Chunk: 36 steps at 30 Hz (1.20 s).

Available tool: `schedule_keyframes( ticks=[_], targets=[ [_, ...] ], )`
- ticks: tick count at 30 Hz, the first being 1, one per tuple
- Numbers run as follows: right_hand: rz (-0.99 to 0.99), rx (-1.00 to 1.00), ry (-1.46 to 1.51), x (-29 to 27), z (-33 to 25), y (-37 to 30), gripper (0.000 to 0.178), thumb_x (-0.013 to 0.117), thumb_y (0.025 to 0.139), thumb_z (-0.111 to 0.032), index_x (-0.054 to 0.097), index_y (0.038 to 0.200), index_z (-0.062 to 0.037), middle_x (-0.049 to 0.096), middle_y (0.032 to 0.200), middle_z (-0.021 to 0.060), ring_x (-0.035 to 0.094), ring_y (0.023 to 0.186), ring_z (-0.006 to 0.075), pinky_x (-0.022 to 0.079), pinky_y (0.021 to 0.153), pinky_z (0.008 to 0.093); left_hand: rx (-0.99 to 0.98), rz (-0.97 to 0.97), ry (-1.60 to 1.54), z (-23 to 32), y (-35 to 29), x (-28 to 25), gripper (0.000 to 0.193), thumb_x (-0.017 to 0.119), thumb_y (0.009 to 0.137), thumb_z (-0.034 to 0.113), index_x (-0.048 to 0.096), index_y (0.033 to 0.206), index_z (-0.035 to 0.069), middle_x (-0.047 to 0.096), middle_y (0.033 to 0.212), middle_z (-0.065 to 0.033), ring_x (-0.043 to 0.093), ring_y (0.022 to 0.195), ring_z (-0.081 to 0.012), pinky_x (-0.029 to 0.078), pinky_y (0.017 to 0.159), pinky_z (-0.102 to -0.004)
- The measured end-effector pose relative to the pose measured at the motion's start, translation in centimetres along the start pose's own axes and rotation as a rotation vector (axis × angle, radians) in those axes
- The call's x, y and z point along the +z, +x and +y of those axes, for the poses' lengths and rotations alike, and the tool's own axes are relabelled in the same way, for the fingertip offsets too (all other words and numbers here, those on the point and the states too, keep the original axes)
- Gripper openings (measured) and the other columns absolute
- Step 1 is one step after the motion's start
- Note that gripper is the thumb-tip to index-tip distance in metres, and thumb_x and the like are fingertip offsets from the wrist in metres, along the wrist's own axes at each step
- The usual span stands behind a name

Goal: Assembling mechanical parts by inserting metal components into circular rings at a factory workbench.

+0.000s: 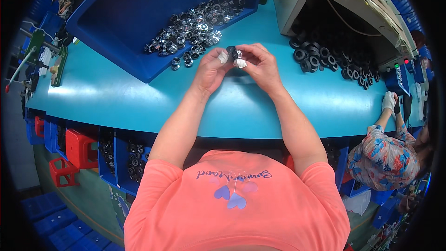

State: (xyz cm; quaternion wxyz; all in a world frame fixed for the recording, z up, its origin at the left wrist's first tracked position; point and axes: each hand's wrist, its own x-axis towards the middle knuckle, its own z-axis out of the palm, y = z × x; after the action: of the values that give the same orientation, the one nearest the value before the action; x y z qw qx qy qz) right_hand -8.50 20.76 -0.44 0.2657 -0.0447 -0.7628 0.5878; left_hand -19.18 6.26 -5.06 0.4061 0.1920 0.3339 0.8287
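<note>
Both hands meet above teal table (139, 88): left hand (211, 69) and right hand (262, 65) pinch small black ring (231, 53) between taped fingertips; risk: ring slips, rolls among shiny parts (195, 30) by blue bin (116, 23)

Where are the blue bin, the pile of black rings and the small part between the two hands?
blue bin (116, 28), head view, bare inner floor.
pile of black rings (320, 58), head view, middle of the heap.
small part (233, 54), head view, its dark body between the fingertips.
</note>
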Motion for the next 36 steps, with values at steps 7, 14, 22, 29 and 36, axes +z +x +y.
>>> schedule_keyframes(
  ticks=[7, 14, 22, 29, 36],
  targets=[
    [0.029, -0.064, -0.177, -0.1, -0.6, 0.0, 0.033, 0.081, 0.075, -0.004, 0.07, 0.105, -0.0008, 0.066, 0.093, 0.0062, 0.069, 0.079, 0.0154, 0.058, 0.072, 0.0275, 0.013, -0.003, 0.004, -0.1, 0.0, 0.0, 0.013, 0.069, 0.093, 0.019, 0.065, 0.101, 0.01, 0.069, 0.107, -0.004, 0.063, 0.101, -0.0165, 0.047, 0.097, -0.0374],
    [0.034, -0.012, -0.126, -0.2, -0.1, 0.0, 0.031, 0.081, 0.077, -0.007, 0.07, 0.105, -0.0015, 0.067, 0.094, 0.0047, 0.066, 0.079, 0.0114, 0.055, 0.069, 0.024, -0.017, 0.056, -0.023, 0.2, -0.1, 0.7, 0.02, 0.062, 0.098, 0.023, 0.061, 0.105, 0.005, 0.066, 0.11, -0.0098, 0.063, 0.104, -0.022, 0.049, 0.098, -0.0421],
    [0.016, 0.193, 0.149, -0.3, 1.2, 0.0, 0.033, 0.076, 0.081, -0.004, 0.067, 0.112, 0.0001, 0.068, 0.099, 0.0054, 0.065, 0.083, 0.0108, 0.055, 0.073, 0.0241, -0.02, 0.055, -0.09, 0.1, 0.0, 0.5, 0.022, 0.053, 0.1, 0.015, 0.061, 0.114, 0.001, 0.067, 0.112, -0.0126, 0.064, 0.105, -0.023, 0.052, 0.099, -0.0428],
    [-0.009, 0.352, 0.419, -1.3, 1.0, 0.4, 0.035, 0.065, 0.092, -0.014, 0.062, 0.123, 0.0009, 0.07, 0.106, 0.0094, 0.063, 0.086, 0.0125, 0.052, 0.075, 0.0267, -0.04, 0.032, -0.109, 0.6, -0.1, 0.5, 0.029, 0.05, 0.104, 0.023, 0.061, 0.115, -0.001, 0.065, 0.121, -0.0216, 0.064, 0.111, -0.0282, 0.056, 0.096, -0.0409],
    [-0.017, 0.354, 0.409, -1.3, 0.9, 0.3, 0.035, 0.065, 0.092, -0.016, 0.062, 0.123, 0.0004, 0.07, 0.105, 0.0091, 0.062, 0.084, 0.0117, 0.052, 0.074, 0.0261, -0.049, 0.02, -0.147, 0.6, -0.1, 0.3, 0.03, 0.048, 0.104, 0.022, 0.062, 0.115, -0.002, 0.064, 0.122, -0.0242, 0.064, 0.111, -0.0286, 0.056, 0.095, -0.04]
  ],
)
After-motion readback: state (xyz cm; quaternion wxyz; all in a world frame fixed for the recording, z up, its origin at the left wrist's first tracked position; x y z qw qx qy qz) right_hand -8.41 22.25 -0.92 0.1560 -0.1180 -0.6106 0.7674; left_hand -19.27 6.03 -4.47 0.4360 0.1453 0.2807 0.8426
